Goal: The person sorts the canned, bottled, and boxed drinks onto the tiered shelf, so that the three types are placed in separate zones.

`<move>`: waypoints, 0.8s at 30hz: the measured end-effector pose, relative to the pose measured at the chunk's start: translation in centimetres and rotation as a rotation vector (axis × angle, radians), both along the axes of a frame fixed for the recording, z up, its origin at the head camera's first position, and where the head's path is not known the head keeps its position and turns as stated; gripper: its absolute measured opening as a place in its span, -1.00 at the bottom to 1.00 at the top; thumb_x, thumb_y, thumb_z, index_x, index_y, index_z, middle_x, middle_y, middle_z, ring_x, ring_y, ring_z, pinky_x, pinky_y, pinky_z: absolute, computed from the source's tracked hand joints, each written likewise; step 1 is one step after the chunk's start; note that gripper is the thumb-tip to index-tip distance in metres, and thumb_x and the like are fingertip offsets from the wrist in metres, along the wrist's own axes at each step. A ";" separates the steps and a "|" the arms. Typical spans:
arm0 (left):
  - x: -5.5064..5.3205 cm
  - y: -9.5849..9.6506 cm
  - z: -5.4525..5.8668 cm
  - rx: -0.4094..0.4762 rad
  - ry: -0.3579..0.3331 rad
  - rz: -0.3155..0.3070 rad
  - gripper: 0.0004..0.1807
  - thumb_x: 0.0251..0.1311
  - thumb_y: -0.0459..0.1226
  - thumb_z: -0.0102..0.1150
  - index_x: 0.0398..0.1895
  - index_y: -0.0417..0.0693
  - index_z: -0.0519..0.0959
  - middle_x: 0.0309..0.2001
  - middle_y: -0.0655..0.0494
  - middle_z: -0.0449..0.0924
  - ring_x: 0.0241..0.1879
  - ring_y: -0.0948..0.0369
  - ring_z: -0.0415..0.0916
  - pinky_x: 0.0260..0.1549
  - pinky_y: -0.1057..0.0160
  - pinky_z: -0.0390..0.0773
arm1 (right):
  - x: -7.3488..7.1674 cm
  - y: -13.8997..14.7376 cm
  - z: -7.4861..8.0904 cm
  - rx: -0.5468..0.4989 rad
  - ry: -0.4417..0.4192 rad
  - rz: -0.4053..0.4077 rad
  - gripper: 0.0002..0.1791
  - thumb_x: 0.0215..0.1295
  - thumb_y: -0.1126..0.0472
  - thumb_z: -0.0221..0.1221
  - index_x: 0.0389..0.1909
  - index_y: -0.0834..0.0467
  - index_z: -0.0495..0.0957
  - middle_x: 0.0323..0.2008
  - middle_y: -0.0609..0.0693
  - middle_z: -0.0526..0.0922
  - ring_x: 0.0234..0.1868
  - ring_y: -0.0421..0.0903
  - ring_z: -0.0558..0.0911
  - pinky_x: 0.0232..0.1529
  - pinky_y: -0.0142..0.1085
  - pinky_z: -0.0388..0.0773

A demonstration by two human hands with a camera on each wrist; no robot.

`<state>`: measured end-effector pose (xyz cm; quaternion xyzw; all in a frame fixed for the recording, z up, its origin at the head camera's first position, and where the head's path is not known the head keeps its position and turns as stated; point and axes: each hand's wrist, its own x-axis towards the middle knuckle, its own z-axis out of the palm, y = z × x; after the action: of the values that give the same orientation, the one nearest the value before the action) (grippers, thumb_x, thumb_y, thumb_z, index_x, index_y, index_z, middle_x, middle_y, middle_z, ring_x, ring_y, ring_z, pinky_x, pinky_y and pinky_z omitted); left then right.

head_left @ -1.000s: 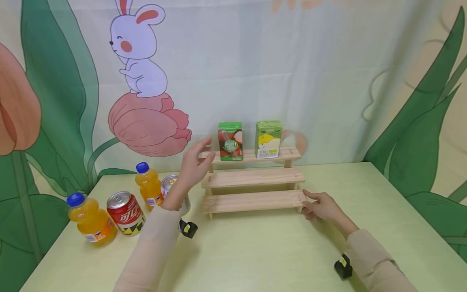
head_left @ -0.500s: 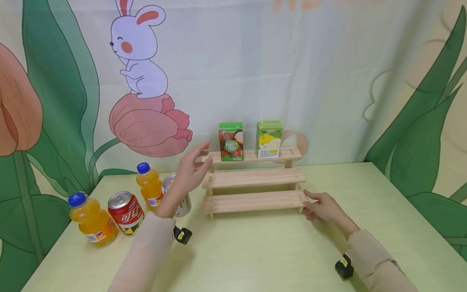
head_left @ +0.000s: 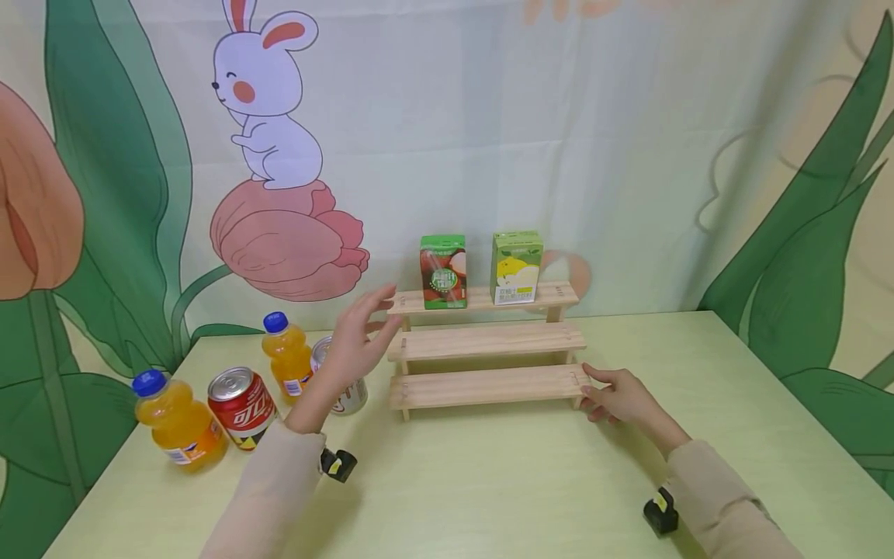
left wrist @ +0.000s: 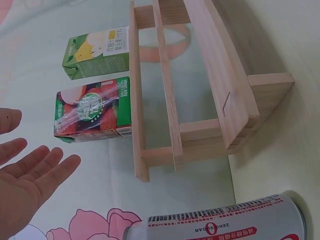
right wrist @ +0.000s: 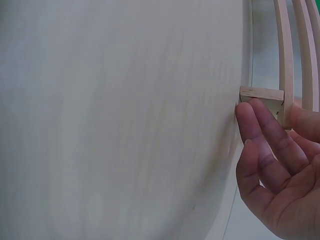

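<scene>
A three-step wooden display shelf (head_left: 486,386) stands on the pale table. At its lower right corner my right hand (head_left: 625,400) grips the end of the lowest step; in the right wrist view the thumb presses the board and fingers reach round by the leg (right wrist: 261,93). Two juice boxes stand on the top step: a red and green one (head_left: 443,272) at left, a green one with yellow fruit (head_left: 515,269) at right. Left of the shelf my left hand (head_left: 358,341) hovers with fingers spread and nothing held, beside the red box in the left wrist view.
At the left stand two orange drink bottles with blue caps (head_left: 188,431), a red soda can (head_left: 242,409) and a white can (head_left: 354,397) partly behind the left forearm. A printed curtain (head_left: 628,155) hangs behind the table (head_left: 489,481).
My left hand has drawn back left and slightly down from the shelf's top step. The right hand stays at the lowest step, and the juice boxes keep their places.
</scene>
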<state>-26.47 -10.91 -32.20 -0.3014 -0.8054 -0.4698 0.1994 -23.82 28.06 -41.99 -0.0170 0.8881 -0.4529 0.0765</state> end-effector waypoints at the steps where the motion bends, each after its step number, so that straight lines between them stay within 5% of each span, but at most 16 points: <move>1: 0.1 -0.1 -0.1 -0.003 -0.002 -0.001 -0.50 0.15 -0.45 0.10 0.19 -0.34 0.31 0.07 -0.23 0.40 0.01 -0.07 0.42 -0.18 0.08 0.55 | 0.0 0.0 0.0 0.002 0.000 0.001 -0.44 0.32 0.24 0.02 0.29 0.32 0.13 -0.43 0.13 0.67 -0.56 -0.03 0.62 -0.68 -0.30 0.41; 24: 1.8 -1.8 -0.7 -0.098 -0.019 0.040 -0.48 0.17 -0.40 0.09 0.22 -0.29 0.28 0.13 -0.23 0.36 0.03 -0.06 0.41 -0.17 0.04 0.54 | 0.1 -0.2 0.1 0.010 -0.015 -0.014 -0.43 0.34 0.23 0.00 0.30 0.31 0.11 -0.41 0.13 0.67 -0.54 -0.05 0.63 -0.64 -0.28 0.40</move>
<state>-24.70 -12.70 -32.89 -0.2904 -0.8351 -0.4285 0.1860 -23.77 27.87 -41.89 -0.0068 0.8898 -0.4493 0.0801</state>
